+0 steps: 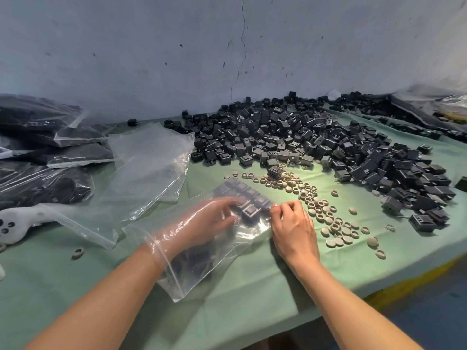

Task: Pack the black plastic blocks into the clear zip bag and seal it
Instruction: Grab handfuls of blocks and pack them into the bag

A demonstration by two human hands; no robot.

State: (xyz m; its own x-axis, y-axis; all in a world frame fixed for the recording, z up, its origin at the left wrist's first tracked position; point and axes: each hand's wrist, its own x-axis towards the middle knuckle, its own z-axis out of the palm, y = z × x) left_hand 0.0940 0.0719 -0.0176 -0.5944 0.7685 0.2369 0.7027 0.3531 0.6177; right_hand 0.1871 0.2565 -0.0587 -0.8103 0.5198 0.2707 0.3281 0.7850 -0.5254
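Observation:
A clear zip bag (202, 269) lies on the green cloth in front of me, its open mouth toward me. My left hand (209, 218) is inside it up to the wrist, fingers stretched out and touching the black plastic blocks (242, 195) laid in rows at the bag's far end. My right hand (293, 228) is outside the bag, pinching its right edge between thumb and curled fingers. A big loose pile of black blocks (303, 137) covers the cloth behind and to the right.
Several small grey rings and caps (328, 218) are scattered right of my right hand. An empty clear bag (151, 168) lies at the left, with filled bags (50, 147) beyond it. A white controller (15, 223) sits at the far left. The table's edge (404, 281) runs along the lower right.

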